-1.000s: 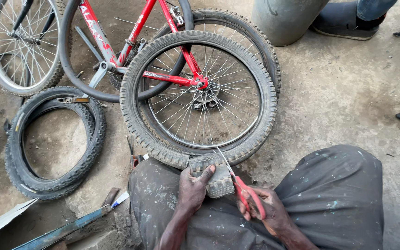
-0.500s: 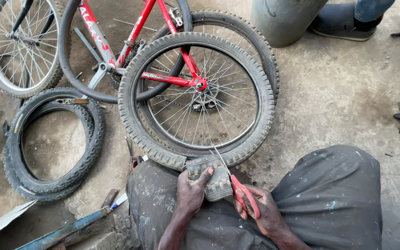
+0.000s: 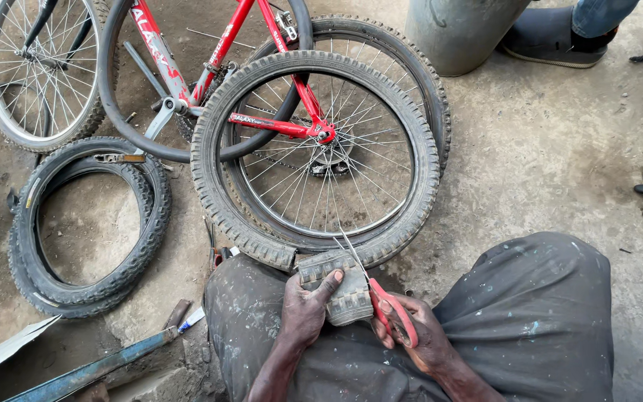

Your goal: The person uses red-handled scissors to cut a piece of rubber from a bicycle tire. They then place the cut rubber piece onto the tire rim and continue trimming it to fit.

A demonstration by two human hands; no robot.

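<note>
The left hand (image 3: 308, 307) grips a short piece of knobby tyre (image 3: 338, 286) on the person's lap, thumb pressed on top. The right hand (image 3: 411, 333) is closed around the red handles of a pair of scissors (image 3: 381, 298), just right of the tyre piece. The thin blades point up and away, over the rim of the big wheel (image 3: 314, 149). The arms are cut off at the bottom edge. Dusty grey trousers (image 3: 530, 313) cover both knees.

The big wheel lies flat on the ground, right past the tyre piece. Its tyre has a gap at the near side, close to the hands. The ground (image 3: 545, 171) is rough, pale concrete with dirt on it.

Left of the big wheel lie two loose black tyres (image 3: 87, 227), one on the other. Near them, a blue bar (image 3: 91, 368) runs off the bottom edge.

A red bike frame (image 3: 225, 52) lies across the top of the big wheel, with white letters on its tubes. Another tyre peeks out from behind. A spoked wheel (image 3: 35, 67) sits far left, partly cut off.

Far right of the big wheel, a grey drum (image 3: 463, 33) and somebody's shoe (image 3: 552, 45) are cut off at the top.
</note>
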